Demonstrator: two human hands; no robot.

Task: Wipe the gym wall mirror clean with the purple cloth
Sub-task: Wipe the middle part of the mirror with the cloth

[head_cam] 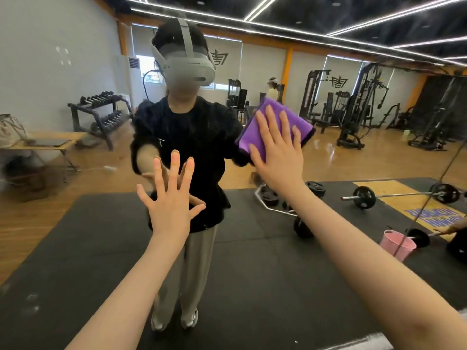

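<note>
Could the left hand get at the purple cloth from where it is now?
Probably yes. The left hand is open with fingers spread, holding nothing, and the purple cloth is up to its right under the flat right hand. Nothing lies between them on the mirror.

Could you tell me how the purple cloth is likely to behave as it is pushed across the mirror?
The purple cloth looks soft and folded flat, so it is probably floppy and light. The right hand presses it with straight, spread fingers rather than gripping, so it should slide with the palm, though a loose edge might fold over. On the smooth mirror it likely glides easily.
</note>
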